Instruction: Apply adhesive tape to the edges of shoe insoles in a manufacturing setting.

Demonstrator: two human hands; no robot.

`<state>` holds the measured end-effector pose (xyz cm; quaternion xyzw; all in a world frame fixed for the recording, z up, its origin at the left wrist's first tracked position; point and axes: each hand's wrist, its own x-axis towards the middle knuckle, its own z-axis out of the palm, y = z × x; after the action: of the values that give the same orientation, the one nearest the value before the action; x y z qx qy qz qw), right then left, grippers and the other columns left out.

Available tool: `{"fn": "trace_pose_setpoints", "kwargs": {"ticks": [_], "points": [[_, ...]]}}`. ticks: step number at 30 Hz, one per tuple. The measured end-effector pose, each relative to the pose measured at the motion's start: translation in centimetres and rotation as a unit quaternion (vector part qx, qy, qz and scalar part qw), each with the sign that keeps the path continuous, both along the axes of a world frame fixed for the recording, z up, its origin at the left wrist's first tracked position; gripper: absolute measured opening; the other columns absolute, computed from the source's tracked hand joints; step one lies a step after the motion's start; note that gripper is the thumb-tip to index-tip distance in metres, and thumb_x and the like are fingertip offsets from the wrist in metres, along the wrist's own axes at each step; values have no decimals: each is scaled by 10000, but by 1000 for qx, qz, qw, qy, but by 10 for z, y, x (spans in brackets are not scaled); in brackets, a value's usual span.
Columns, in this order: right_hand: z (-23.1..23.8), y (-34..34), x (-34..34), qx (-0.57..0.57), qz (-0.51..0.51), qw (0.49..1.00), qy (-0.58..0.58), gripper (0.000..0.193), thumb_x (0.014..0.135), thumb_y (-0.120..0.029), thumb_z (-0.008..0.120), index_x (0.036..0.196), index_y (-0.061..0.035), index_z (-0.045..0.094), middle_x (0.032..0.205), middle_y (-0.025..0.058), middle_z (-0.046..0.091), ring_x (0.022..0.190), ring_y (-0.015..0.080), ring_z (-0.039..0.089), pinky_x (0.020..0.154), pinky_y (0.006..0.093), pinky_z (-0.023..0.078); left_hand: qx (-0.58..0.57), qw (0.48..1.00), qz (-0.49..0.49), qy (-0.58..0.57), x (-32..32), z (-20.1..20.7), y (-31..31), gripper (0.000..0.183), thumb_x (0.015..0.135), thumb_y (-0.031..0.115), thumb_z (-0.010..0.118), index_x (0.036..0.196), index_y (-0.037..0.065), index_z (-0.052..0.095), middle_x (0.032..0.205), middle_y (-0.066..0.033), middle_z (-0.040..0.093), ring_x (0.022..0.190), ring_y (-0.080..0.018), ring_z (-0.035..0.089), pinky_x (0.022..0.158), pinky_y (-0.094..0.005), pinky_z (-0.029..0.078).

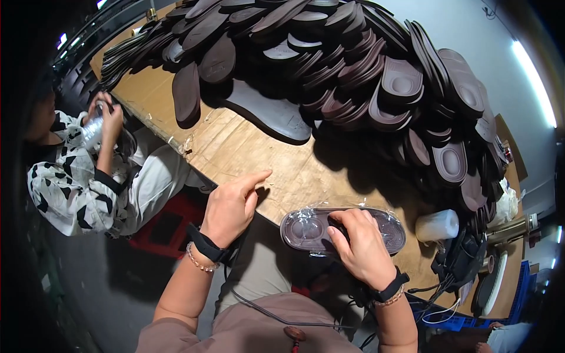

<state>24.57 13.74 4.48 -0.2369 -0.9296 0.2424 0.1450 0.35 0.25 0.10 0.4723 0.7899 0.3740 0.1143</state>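
A: Getting far?

B: Resting right fingers point(356, 219) on one film-covered sole point(312, 228) at near edge of worktop point(265, 154), can't tell if gripping. Holding left fingers point(254, 178) open. Seemingly facing a whole unwrapped pile point(347, 73).

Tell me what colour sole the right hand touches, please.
Dark brown; the head view shows the sole best.

The left hand point(229, 206) is at the bench's point(265, 156) near edge, forefinger point(257, 176) extended — the right hand point(363, 250) palm down.
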Motion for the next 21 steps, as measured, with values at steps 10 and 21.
{"fn": "trace_pose_setpoints", "kwargs": {"ticks": [10, 21], "points": [[-12, 1, -1, -66, -5, 998, 21, 117, 883, -84, 719, 946, -29, 636, 943, 111, 648, 962, 331, 614, 923, 427, 445, 123, 971, -193, -64, 17, 13, 4, 359, 909, -40, 632, 1244, 32, 738, 1264, -175, 718, 1127, -313, 707, 973, -371, 560], [-13, -11, 23, -164, -24, 962, 217, 72, 991, 9, 624, 1026, 4, 561, 924, 124, 749, 808, 160, 716, 753, 284, 567, 66, 945, -321, 18, 18, 27, 14, 518, 809, 121, 738, 1322, 80, 675, 1358, -165, 627, 1242, -366, 600, 1088, -434, 480]]}}
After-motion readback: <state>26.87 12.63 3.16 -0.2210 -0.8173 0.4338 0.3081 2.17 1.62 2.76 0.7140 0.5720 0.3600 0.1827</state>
